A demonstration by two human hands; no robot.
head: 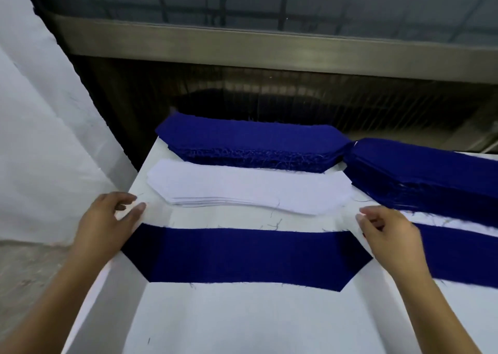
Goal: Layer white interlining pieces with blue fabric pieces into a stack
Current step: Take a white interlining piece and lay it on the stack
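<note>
A single blue fabric piece (248, 256) is laid flat on the white table (242, 321), near the middle. Its long axis runs left to right, roughly parallel to the supply piles beyond it, and its end corners are cut on a slant towards the near side.

The left hand (107, 221) is held at its left end with the fingers relaxed and apart, and nothing is seen between them. The right hand (390, 235) is at the right end with loosely curled fingers (blurred), so it cannot be told whether the cloth is pinched there.

Just beyond the piece lies the white interlining pile (242, 189), oriented the same way, and behind that a thick blue pile (248, 140). A second blue pile (431, 175) is set at the far right.

At the near right a blue layer with a white edge showing beside it (463, 256) is judged to be the layered stack already begun. Much is judged to be left, since the supply piles are thick. An interlining piece has probably yet to be laid on the blue piece.
</note>
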